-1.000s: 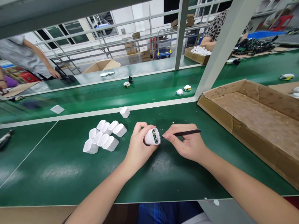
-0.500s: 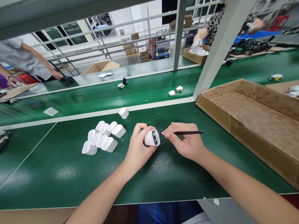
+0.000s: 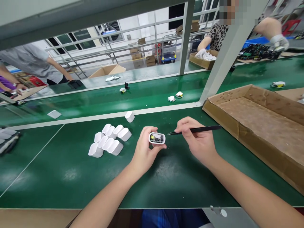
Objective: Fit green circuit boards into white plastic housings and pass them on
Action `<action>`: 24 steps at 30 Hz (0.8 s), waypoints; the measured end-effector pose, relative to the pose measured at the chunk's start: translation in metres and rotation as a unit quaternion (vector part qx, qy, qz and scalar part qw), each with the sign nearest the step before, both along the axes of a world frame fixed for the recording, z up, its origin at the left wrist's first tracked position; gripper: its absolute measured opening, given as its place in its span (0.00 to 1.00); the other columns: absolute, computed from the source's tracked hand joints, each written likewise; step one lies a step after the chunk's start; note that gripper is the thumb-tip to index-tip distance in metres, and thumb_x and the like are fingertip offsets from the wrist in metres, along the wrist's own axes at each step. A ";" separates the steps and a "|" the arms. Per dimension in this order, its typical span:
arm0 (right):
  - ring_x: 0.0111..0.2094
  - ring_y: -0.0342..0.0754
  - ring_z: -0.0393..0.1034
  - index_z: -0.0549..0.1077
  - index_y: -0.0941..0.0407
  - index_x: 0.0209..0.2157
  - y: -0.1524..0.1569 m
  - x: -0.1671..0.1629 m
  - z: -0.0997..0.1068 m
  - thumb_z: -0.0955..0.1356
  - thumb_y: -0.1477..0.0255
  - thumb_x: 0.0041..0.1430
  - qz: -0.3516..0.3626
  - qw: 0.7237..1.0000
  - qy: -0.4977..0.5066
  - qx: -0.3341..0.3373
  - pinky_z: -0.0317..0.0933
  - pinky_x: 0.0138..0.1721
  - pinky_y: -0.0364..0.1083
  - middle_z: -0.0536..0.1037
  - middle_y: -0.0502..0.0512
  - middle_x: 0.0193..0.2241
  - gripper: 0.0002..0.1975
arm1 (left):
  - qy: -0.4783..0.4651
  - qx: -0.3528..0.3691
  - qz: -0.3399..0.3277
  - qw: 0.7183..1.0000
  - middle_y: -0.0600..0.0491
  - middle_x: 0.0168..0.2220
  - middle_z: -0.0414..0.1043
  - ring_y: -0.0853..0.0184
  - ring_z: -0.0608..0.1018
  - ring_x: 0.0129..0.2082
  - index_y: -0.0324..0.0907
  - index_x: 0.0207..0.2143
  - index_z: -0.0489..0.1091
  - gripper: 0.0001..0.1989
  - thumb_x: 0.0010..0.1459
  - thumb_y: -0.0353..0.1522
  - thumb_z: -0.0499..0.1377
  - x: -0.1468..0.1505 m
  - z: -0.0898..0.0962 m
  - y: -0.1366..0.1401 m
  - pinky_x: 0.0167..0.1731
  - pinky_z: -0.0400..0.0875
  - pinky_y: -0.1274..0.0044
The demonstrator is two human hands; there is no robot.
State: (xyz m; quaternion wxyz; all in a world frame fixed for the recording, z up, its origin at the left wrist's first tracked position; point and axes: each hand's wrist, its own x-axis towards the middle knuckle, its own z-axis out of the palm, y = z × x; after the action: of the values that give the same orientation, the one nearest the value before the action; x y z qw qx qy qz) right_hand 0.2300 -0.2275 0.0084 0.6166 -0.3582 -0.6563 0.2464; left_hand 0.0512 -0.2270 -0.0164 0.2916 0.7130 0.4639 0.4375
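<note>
My left hand (image 3: 145,150) is closed around a white plastic housing (image 3: 157,143), its open end turned up toward me. Inside the housing a circuit board (image 3: 156,138) with a yellow part shows. In my right hand (image 3: 198,139) is a pair of black tweezers (image 3: 204,129), gripped between thumb and fingers. The tips of the tweezers point left and stop just right of the housing's rim, apart from it. Left of my left hand stand several white housings (image 3: 115,147) in a cluster, open ends up. One more white housing (image 3: 129,116) stands alone behind them.
A shallow cardboard box (image 3: 237,126) takes up the right side, beside a slanted metal post (image 3: 228,57). Small white-wrapped boards (image 3: 171,98) and a flat white piece (image 3: 54,114) lie on the green conveyor belt (image 3: 102,101). Co-workers' gloved hands (image 3: 205,54) work across the belt.
My left hand has turned the housing so its opening faces me more. My right hand has drawn the tweezers away to the right. The belt items have shifted slightly left relative to the bench.
</note>
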 end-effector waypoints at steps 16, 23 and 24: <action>0.22 0.43 0.54 0.68 0.49 0.53 -0.006 -0.006 -0.011 0.59 0.85 0.55 -0.136 0.831 -0.537 0.057 0.43 0.23 0.43 0.66 0.50 0.24 0.27 | 0.131 0.129 -0.011 0.983 0.51 0.40 0.59 0.66 0.68 0.41 0.43 0.39 0.60 0.10 0.58 0.21 0.50 -0.004 -0.002 0.004 0.40 0.66 0.74; 0.22 0.43 0.54 0.70 0.50 0.51 -0.008 -0.005 -0.012 0.58 0.85 0.56 -0.146 0.847 -0.498 0.116 0.45 0.24 0.43 0.66 0.49 0.23 0.26 | 0.096 0.115 0.011 0.989 0.51 0.39 0.60 0.67 0.68 0.39 0.43 0.37 0.60 0.08 0.56 0.23 0.53 -0.005 0.001 0.005 0.38 0.66 0.75; 0.22 0.43 0.54 0.70 0.51 0.51 -0.008 -0.005 -0.012 0.58 0.85 0.56 -0.153 0.846 -0.499 0.110 0.45 0.24 0.43 0.66 0.49 0.22 0.26 | 0.098 0.117 0.009 0.988 0.51 0.39 0.60 0.67 0.68 0.39 0.43 0.37 0.61 0.08 0.57 0.23 0.53 -0.005 0.001 0.005 0.38 0.66 0.75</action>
State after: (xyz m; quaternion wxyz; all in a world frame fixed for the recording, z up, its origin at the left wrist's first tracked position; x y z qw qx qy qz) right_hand 0.2253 -0.2351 -0.0038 0.2712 -0.4585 -0.8351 -0.1372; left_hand 0.0467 -0.2220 -0.0149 0.1555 0.7774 0.4426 0.4190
